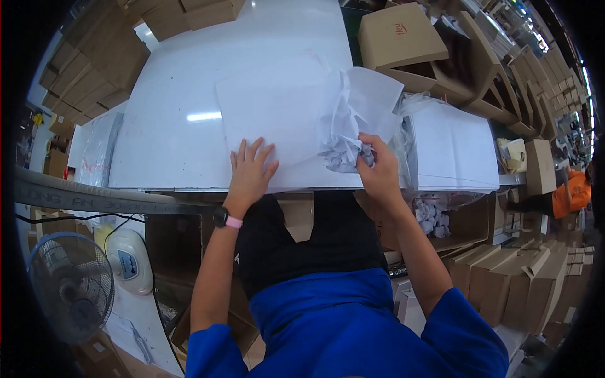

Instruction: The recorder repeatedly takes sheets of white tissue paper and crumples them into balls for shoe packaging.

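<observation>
My right hand (380, 165) grips a crumpled sheet of white paper (348, 135) by its bunched lower part, thumb and fingers pinched round it. The sheet's upper right part stays broad and fairly smooth. My left hand (251, 169) lies with fingers spread on a flat sheet of white paper (271, 107), near the table's front edge. This flat sheet spreads over the white tabletop (170, 145), and the crumpled one overlaps its right side. A stack of white paper (450, 148) in clear plastic wrap sits to the right of my right hand.
Brown cardboard boxes (403, 38) crowd the far right, and more boxes (104, 60) are piled at far left. Below the table on the right, an open carton (472, 220) contains crumpled paper (432, 217). A fan (71, 286) stands at lower left. A person in orange (570, 194) is at right.
</observation>
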{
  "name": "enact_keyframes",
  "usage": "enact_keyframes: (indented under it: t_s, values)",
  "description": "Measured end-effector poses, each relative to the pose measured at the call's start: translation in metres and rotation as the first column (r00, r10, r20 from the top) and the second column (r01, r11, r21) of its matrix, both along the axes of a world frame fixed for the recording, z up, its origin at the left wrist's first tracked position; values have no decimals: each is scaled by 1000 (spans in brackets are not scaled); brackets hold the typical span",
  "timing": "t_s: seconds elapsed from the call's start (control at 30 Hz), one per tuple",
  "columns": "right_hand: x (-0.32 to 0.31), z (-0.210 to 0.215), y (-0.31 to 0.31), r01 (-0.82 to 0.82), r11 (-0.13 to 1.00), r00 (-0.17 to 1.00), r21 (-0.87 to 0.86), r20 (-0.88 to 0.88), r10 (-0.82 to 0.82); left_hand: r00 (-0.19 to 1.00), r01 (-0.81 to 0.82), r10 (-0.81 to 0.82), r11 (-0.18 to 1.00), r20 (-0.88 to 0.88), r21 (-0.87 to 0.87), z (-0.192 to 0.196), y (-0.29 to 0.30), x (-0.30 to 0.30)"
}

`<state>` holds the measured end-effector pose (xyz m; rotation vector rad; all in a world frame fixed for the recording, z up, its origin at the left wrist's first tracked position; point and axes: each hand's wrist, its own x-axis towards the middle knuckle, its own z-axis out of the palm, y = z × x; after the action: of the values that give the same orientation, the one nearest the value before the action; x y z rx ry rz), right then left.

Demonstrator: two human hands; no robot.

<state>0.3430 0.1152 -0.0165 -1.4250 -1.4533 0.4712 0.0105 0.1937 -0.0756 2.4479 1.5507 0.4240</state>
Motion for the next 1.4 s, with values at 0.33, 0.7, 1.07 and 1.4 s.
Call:
enact_keyframes:
  t_s: [0.33, 0.7, 1.07, 1.4]
  values:
    - [-39, -3, 101, -190, 980, 944, 64, 288, 164, 999, 0, 8, 982, -40, 190, -8, 81, -9]
    - [-70, -34, 158, -408, 910, 838, 71, 425, 343, 893, 181, -147, 983, 425, -39, 2, 60, -6]
    - [-68, -25, 145, -537, 836, 642, -109, 591, 489, 891, 53, 8, 991, 454, -122, -2, 70, -1]
    - [-59, -25, 167, -550, 830, 612, -94, 630, 478, 975, -27, -64, 918, 214, 396, 62, 49, 60]
